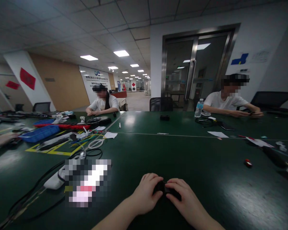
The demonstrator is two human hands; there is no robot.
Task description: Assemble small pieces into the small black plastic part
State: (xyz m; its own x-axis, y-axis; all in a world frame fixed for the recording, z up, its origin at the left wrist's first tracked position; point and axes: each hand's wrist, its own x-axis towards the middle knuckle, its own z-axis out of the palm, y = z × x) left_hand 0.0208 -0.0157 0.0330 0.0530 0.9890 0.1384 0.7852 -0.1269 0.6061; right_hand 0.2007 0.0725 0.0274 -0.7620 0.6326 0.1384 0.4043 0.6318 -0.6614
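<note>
A small black object (163, 187) is between my two hands, low over the green table (134, 150). My left hand (148, 192) has its thumb and fingers closed round the left end. My right hand (182, 197) grips the right side between thumb and fingers. The fingers cover much of the object, and its dark surface hides its details. Left of my hands lies a blurred-out bright item (91, 182), beside a white power strip (54, 179).
Cables, a blue tray (39, 133) and tools crowd the left. A small red object (248, 163) lies to the right. A water bottle (199, 108) and black case (164, 118) stand farther back. Two people sit across the table; another person's hand is at far left.
</note>
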